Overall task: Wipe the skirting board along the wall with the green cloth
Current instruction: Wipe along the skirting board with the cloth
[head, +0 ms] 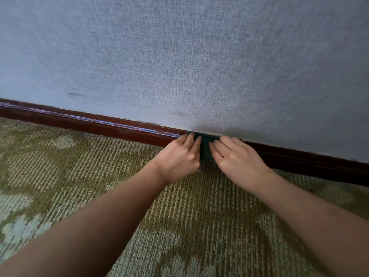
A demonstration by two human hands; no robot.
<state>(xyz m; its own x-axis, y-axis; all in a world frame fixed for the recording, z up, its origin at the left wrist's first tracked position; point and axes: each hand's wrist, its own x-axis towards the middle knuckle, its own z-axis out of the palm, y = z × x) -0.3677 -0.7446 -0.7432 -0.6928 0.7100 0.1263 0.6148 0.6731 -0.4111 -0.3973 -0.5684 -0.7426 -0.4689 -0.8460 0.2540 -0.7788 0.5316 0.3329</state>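
Carpet (179, 216), one: patterned, lying nearest. Hands, two: left hand (179, 154) and right hand (237, 156) pressing flat-fingered, side by side, on one green cloth (206, 146), which is lying against the skirting board (99, 124). Skirting board, one: pale dust streaking leftward, seemingly awaiting wiping; the rightward stretch is looking cleaner. Wall (179, 56), one: grey, rising behind.

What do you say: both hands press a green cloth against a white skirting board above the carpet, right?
Not quite. The head view shows the skirting board is dark reddish brown, not white. The rest holds: the left hand and the right hand press the green cloth against it, above the carpet.
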